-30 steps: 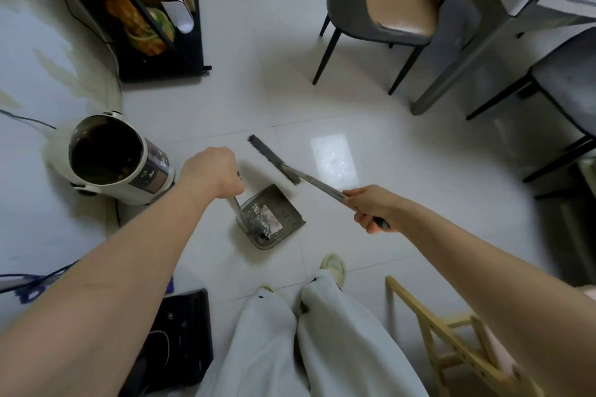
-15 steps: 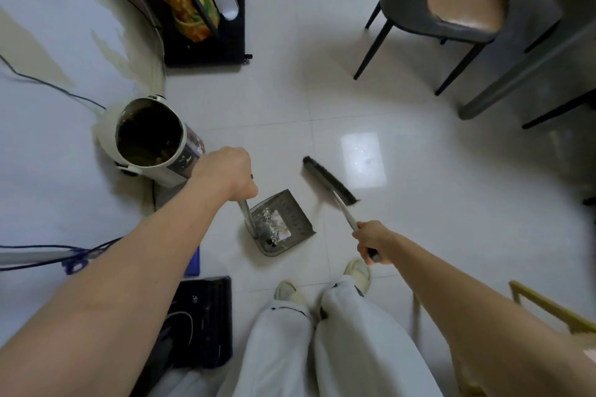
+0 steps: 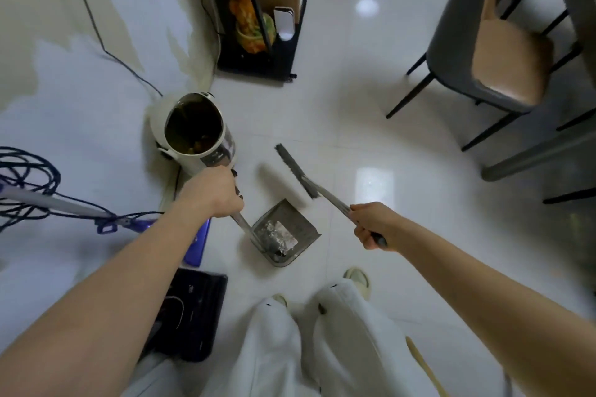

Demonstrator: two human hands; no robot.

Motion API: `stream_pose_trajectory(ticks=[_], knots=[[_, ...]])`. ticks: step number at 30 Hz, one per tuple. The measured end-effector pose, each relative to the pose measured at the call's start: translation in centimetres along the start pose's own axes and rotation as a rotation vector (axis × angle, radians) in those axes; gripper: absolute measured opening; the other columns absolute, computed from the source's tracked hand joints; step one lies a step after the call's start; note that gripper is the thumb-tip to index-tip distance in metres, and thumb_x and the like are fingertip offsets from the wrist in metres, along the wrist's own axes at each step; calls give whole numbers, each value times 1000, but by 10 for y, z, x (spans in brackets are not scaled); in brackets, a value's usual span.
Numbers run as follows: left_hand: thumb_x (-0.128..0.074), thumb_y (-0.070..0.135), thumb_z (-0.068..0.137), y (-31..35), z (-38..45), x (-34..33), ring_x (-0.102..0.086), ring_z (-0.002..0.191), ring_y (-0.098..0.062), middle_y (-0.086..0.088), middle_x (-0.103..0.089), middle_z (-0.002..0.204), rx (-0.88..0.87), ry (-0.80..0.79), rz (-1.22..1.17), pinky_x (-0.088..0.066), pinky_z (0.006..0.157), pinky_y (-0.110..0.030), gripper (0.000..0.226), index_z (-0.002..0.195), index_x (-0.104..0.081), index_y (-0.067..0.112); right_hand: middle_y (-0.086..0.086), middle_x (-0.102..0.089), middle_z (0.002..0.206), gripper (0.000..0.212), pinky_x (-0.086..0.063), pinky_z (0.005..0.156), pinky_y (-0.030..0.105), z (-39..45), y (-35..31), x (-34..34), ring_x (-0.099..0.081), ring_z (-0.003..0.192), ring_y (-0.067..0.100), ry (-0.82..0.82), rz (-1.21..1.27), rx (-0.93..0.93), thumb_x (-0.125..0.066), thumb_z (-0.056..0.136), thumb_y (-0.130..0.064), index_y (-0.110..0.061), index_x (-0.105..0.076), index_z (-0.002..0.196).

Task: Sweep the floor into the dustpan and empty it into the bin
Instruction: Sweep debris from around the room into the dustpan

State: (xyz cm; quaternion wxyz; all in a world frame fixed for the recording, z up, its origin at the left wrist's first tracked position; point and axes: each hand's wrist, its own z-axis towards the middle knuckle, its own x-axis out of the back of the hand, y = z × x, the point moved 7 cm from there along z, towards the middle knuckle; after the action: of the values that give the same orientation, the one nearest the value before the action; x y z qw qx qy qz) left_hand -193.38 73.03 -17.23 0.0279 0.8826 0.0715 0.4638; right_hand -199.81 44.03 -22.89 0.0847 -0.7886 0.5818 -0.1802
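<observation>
My left hand (image 3: 213, 193) grips the long handle of a grey dustpan (image 3: 287, 246), which hangs just in front of my feet with crumpled silvery and dark scraps lying in it. My right hand (image 3: 374, 224) holds the handle of a grey broom (image 3: 296, 171); its brush head is raised and points up-left, apart from the pan. A white round bin (image 3: 193, 132) stands open on the floor to the left of the broom, just beyond my left hand, with dark rubbish inside.
A black rack (image 3: 258, 26) with bags stands against the wall behind the bin. A grey chair (image 3: 483, 58) and table legs are at the right. Cables (image 3: 29, 180), a mop pole and a black device (image 3: 190, 313) lie at the left. The floor is glossy white tile.
The view has swung so the bin sits nearer the centre. Both hands moved with the dustpan and broom closer to the bin, and the broom head is lifted higher.
</observation>
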Motion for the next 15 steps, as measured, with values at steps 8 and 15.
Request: stream_pose_trajectory(ticks=[8, 15], knots=[[-65, 23, 74, -43, -21, -11, -62, 74, -25, -7, -67, 75, 254, 19, -135, -55, 68, -34, 12, 73, -66, 10, 5, -42, 66, 30, -33, 27, 13, 82, -84, -12, -40, 50, 16, -6, -463, 166, -41, 96, -3, -18, -39, 70], [-58, 17, 70, -39, -34, -18, -56, 67, -26, -5, -54, 64, 530, 30, -256, -53, 68, -35, 12, 62, -51, 11, -10, -28, 27, 35, -23, 34, 17, 140, -127, -35, -28, 36, 10, -83, -1184, 164, -34, 56, 8, -24, -48, 61]])
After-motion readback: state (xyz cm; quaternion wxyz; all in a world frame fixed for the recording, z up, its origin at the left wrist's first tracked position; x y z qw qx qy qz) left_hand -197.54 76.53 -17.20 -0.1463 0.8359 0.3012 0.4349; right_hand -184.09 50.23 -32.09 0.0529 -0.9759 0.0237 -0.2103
